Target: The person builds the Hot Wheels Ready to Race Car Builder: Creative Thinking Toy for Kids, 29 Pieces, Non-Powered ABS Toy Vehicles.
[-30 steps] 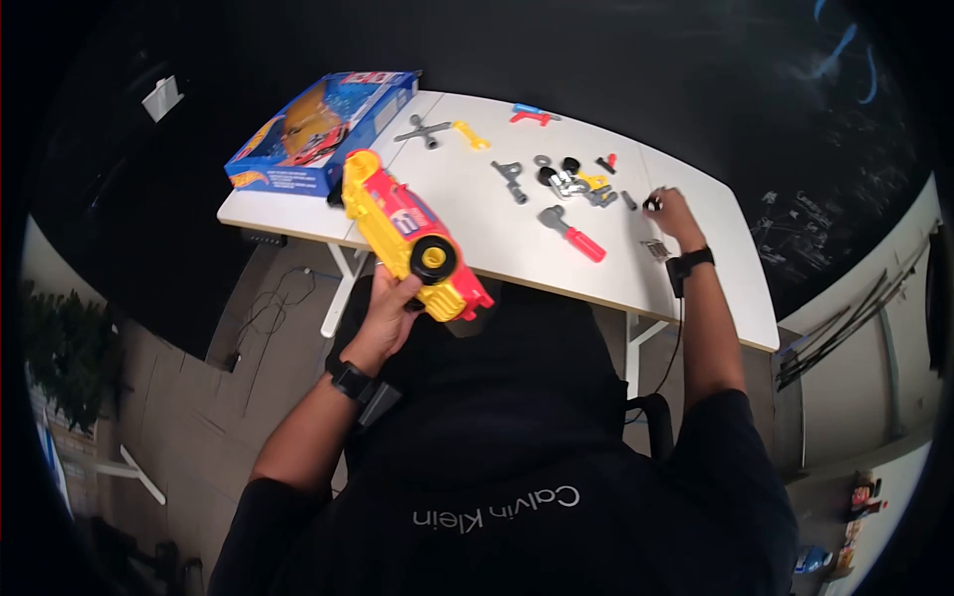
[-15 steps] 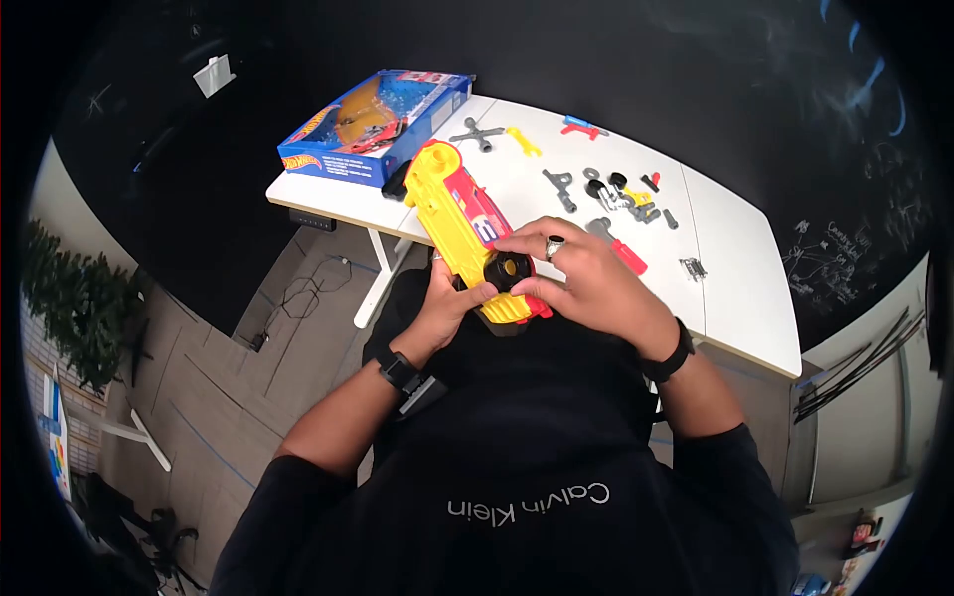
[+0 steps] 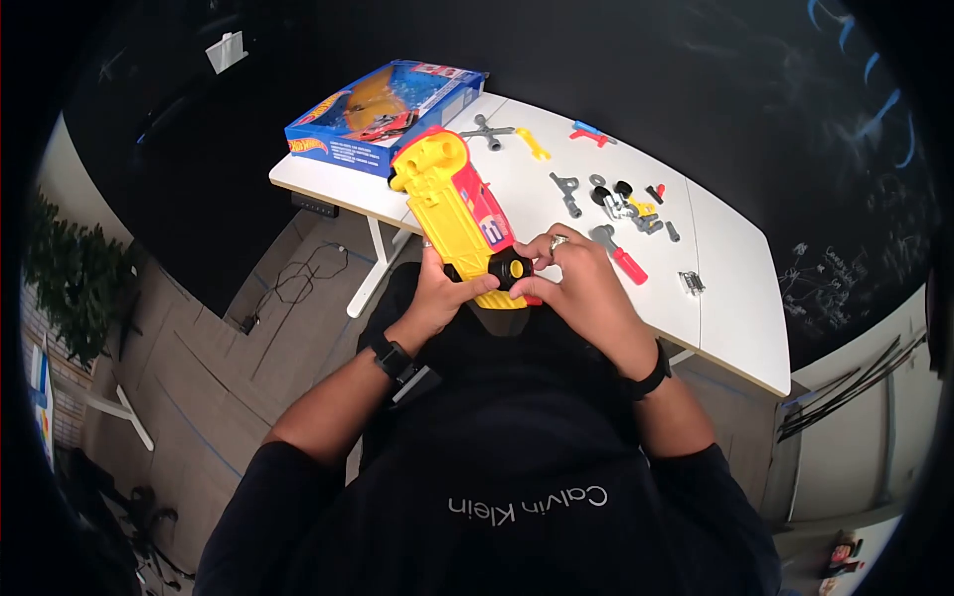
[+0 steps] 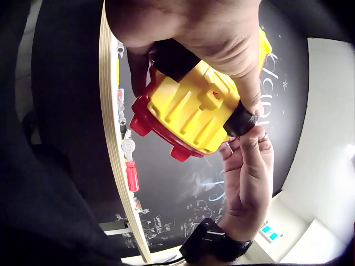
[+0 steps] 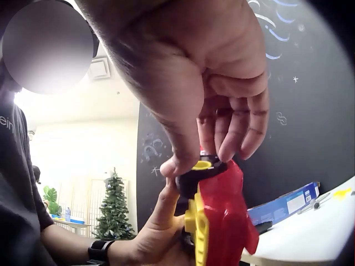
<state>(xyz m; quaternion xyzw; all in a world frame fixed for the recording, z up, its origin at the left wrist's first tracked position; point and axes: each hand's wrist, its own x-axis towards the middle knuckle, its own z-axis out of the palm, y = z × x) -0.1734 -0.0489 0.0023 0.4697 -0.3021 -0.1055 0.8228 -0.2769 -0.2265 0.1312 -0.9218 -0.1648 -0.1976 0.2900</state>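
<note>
A red and yellow toy car (image 3: pixel 437 204) is held above the person's lap, its yellow underside turned to the head camera. My left hand (image 3: pixel 434 298) grips it near one end, with the thumb beside a black wheel (image 3: pixel 505 266) that has a yellow hub. On that same wheel, my right hand (image 3: pixel 579 278) pinches with thumb and fingertips. The left wrist view shows the car's ribbed yellow end (image 4: pixel 191 108) and both hands meeting at the wheel (image 4: pixel 240 121). From the right wrist, the car's red side (image 5: pixel 222 205) shows below the wheel.
On the white table (image 3: pixel 537 219) stands an open-windowed blue toy box (image 3: pixel 388 114). Around it lie a grey cross wrench (image 3: pixel 488 132), a yellow wrench (image 3: pixel 533 144), a red-handled grey tool (image 3: pixel 628 264), a pile of small parts (image 3: pixel 626 204) and a small silver part (image 3: pixel 692 283).
The right hand came from the table's right side to the car's wheel and has stayed there. The car has tilted, showing more of its underside. The left hand still holds it.
</note>
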